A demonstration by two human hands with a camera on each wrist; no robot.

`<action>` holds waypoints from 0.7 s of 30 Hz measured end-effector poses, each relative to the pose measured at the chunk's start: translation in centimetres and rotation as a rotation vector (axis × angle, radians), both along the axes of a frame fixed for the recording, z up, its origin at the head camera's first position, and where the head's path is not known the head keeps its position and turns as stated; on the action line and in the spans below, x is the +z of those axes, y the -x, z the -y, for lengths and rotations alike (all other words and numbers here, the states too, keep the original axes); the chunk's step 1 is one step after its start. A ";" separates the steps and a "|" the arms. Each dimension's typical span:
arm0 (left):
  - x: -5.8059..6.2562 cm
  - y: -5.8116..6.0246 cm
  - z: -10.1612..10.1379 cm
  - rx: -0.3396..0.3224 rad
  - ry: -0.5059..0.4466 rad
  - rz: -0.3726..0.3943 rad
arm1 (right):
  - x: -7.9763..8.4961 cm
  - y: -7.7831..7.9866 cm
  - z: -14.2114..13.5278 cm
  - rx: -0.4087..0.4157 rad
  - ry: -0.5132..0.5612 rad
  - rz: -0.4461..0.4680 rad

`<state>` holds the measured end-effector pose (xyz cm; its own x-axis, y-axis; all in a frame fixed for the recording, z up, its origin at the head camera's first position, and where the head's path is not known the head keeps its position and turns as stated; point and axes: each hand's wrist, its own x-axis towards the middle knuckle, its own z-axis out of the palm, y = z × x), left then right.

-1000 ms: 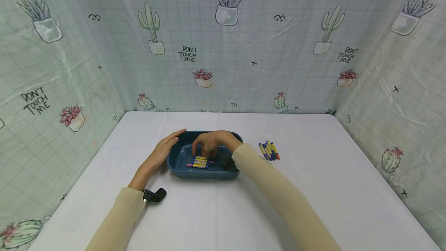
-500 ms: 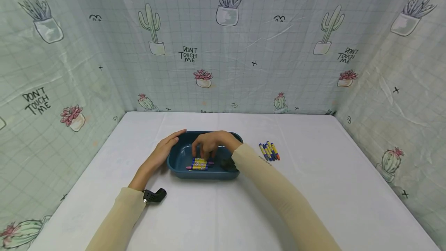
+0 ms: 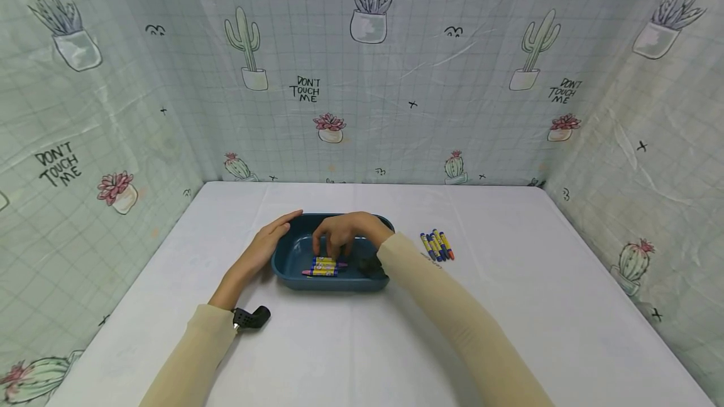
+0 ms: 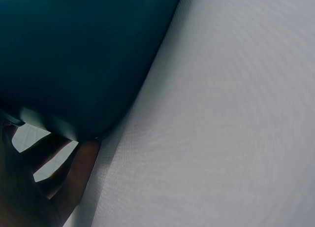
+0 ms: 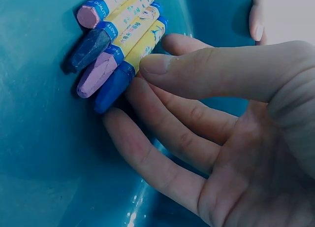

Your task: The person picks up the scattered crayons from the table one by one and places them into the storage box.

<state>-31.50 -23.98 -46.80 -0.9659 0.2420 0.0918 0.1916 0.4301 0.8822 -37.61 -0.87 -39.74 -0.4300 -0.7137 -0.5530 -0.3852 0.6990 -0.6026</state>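
Note:
A blue box (image 3: 334, 284) sits on the white table. Inside it, several yellow-wrapped pastel crayons (image 3: 324, 266) lie side by side: pink (image 5: 89, 16), dark blue (image 5: 93, 46), lilac (image 5: 102, 72) and blue (image 5: 117, 86) in the right wrist view. My right hand (image 3: 340, 231) reaches into the box from above. Its thumb and fingers touch the blue crayon's side, all along the same edge, with the fingers loosely bent. At the box's left end, my left hand (image 3: 263, 245) rests extended fingers against the wall; the left wrist view shows those fingertips at the box (image 4: 83, 54).
To the right of the box, several more crayons (image 3: 437, 245) lie in a slanted cluster on the white tabletop (image 3: 498, 306). A patterned cloth backdrop (image 3: 396, 99) rises behind and at both sides. A black wrist-worn device (image 3: 251, 317) juts out at the left sleeve.
Inside the box the crayons have shifted slightly toward the near side and lie closer together than a second ago. Both hands have hardly moved.

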 end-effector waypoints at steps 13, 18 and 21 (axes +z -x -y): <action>0.1 0.1 -0.1 0.007 0.000 0.000 | 1.6 0.5 -2.0 0.010 0.061 -0.061; 0.0 0.1 0.0 0.009 0.008 0.007 | 2.6 0.6 -2.9 0.027 0.104 -0.068; 0.0 0.2 0.0 0.006 0.011 0.004 | 3.3 0.6 -3.5 0.026 0.132 -0.077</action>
<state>-31.66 -23.94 -46.77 -0.9678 0.2369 0.0854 0.1854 0.4406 0.8783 -38.17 2.64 -36.40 -0.4478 -0.7893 -0.4201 -0.4505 0.6050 -0.6565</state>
